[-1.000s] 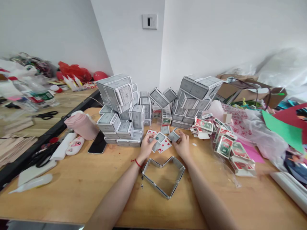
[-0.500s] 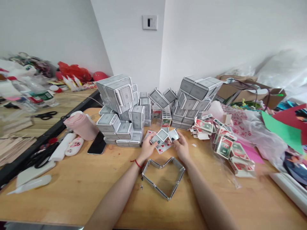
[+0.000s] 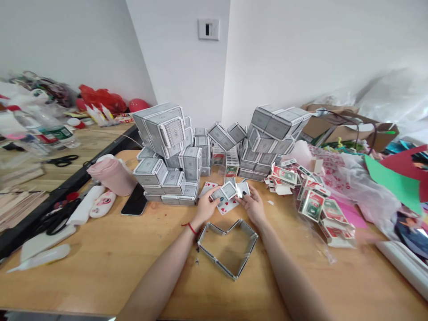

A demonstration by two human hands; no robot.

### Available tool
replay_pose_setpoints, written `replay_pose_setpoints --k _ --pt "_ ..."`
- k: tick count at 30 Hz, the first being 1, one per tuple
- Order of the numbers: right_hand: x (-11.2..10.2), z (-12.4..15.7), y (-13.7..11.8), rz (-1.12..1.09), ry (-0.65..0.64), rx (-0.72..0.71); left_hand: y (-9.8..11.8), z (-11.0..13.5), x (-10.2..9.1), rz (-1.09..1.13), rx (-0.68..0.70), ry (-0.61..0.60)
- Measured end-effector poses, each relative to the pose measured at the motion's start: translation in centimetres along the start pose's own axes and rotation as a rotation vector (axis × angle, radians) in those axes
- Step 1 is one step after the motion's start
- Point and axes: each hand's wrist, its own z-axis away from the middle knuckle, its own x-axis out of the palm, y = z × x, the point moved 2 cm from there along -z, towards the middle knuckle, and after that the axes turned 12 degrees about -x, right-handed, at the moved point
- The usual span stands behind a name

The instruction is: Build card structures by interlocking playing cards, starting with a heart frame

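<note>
In the head view, we take the heart-shaped frame as the centre of our clock; it stands on the wooden table, between our forearms. At eleven o'clock, our left hand pinches a grey-backed card between thumb and fingers. At one o'clock, our right hand pinches a pale card, which shines in the light. The two cards are very near to each other, but we cannot tell if they touch. Below them, at twelve o'clock, lie face-up cards with red hearts. At ten o'clock there is a phone, and at two o'clock, opened card boxes.
</note>
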Motion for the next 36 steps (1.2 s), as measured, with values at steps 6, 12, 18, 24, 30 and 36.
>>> replay_pose_setpoints --k 6,12,18,24,30,36 --pt "-0.28 -0.19 0.28 -0.031 0.002 -0.009 -0.02 0.05 -0.06 -0.009 0.031 0.037" --pt "-0.23 -0.22 0.19 -0.069 0.015 0.020 -0.21 0.05 -0.05 -0.040 0.039 0.035" --pt "-0.29 -0.16 0.50 -0.012 0.015 0.021 -0.09 0.14 0.18 -0.113 0.061 0.012" --pt "-0.29 -0.06 1.04 0.078 -0.037 0.009 0.09 0.15 0.18 -0.199 0.113 -0.003" --pt "0.06 0.20 0.96 0.157 -0.139 -0.010 -0.18 -0.21 -0.26 -0.199 0.103 -0.009" --pt "-0.15 0.22 1.06 0.266 -0.190 -0.068 -0.06 -0.23 -0.40 -0.199 0.092 -0.011"
